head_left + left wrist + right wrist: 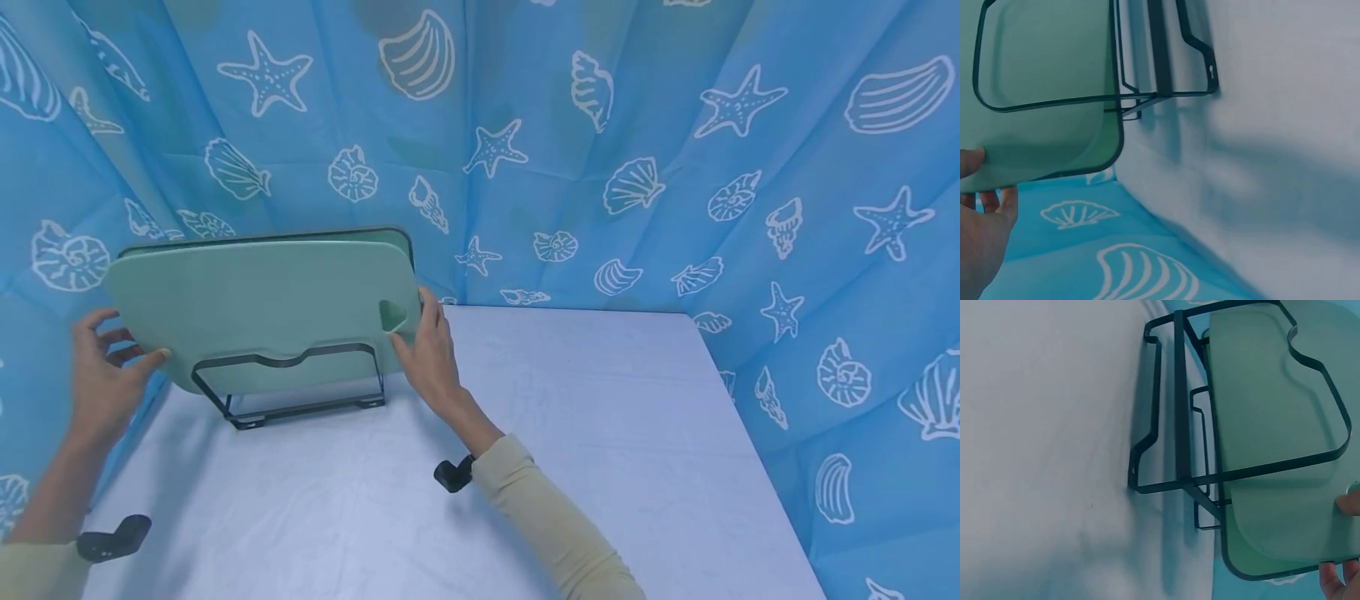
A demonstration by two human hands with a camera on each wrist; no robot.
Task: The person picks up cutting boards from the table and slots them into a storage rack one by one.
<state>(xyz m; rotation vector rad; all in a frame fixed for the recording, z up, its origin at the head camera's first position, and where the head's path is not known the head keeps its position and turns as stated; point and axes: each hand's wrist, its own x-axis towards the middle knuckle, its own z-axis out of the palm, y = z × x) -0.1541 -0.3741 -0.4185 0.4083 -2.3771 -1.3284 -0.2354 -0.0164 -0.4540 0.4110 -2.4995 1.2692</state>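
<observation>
A light green cutting board (262, 300) with a triangular notch near its right end stands upright, leaning slightly, in a black wire rack (303, 412). Behind it a second green board with a dark rim (393, 237) shows along the top and right. My left hand (105, 379) pinches the front board's left edge, thumb on its face and fingers behind. At the opposite edge my right hand (431, 354) grips it beside the notch. In both wrist views the front board's lower edge lies between the rack's front loop and the rear board; its contact with the rack base cannot be told.
The rack stands on a table with a white cloth (585, 433), near its back left corner. A blue curtain with white shells and starfish (555, 175) hangs behind and beside the table. A black camera mount sits on each wrist (453, 475).
</observation>
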